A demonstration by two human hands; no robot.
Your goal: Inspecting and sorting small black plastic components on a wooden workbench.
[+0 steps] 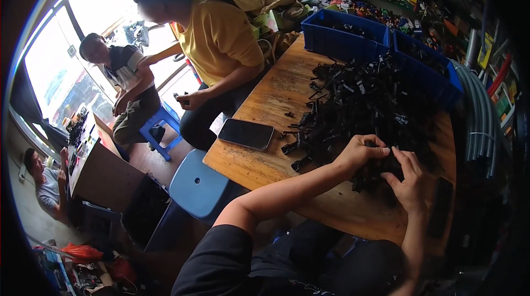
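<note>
Over the near side of a large heap of small black plastic parts [353, 92], my two hands come close together. My left hand [360, 155] is closed, thumb against fingers, on a small black part whose exact kind I cannot make out. Just right of it, my right hand [407, 179] curves its fingers and thumb round a dark piece at the same spot. Against the dark heap, I cannot tell whether both hands grip one piece or two. The heap lies on a wooden table [265, 114], with a few parts strayed toward its left side.
A phone [245, 133] lies at the table's left edge. Blue bins [346, 34] stand along the far side, beside grey hose coils [481, 125]. A blue stool [199, 183] stands left of the table. A person in yellow [221, 36] sits across; others sit farther left.
</note>
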